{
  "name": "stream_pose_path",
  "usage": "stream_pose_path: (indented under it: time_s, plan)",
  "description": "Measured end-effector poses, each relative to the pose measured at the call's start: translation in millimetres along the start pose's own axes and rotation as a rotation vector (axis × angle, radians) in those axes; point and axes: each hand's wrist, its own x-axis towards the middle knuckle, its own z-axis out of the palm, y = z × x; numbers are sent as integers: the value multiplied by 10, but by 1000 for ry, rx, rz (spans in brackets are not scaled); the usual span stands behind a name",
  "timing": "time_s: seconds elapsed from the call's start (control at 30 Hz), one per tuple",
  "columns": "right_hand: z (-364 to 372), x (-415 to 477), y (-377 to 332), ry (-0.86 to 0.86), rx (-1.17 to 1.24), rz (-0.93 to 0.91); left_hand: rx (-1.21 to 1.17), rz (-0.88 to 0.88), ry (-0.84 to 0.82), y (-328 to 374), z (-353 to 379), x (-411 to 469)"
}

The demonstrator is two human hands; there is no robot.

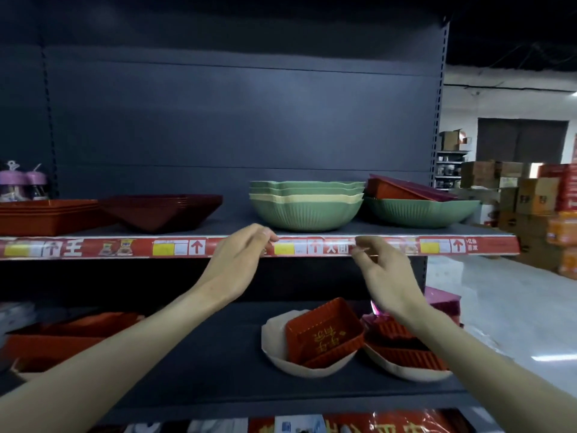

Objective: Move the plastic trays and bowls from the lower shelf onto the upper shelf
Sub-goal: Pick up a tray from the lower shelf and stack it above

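Observation:
On the upper shelf [218, 228] stands a stack of green bowls [306, 204], and a second green bowl [418, 212] holding a red tray [402, 187] sits to its right. Dark red bowls [162, 212] and red trays [46, 215] stand at the left. On the lower shelf [203, 354] a cream bowl [281, 354] holds a red tray [324, 334]; another cream bowl [406, 370] holds several red trays. More red trays [62, 335] lie at the lower left. My left hand [240, 260] and right hand [384, 273] hover empty in front of the upper shelf's edge, fingers loosely curled.
A red price strip [125, 248] runs along the upper shelf's front edge. Purple-lidded jars [22, 182] stand at the far left. A pink box [443, 300] sits at the lower shelf's right end. Stacked cardboard boxes [530, 195] fill the floor on the right.

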Motion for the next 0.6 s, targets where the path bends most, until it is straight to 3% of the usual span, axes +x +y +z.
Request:
stream_pose_path:
  time_s: [0.27,0.6]
  plan:
    - [233,-356,351,-276,-249,-17,243,-90,-214,-344,375,-349]
    - [587,-610,919,-438,-389,107,504,-227,-460,-1049,702,-593]
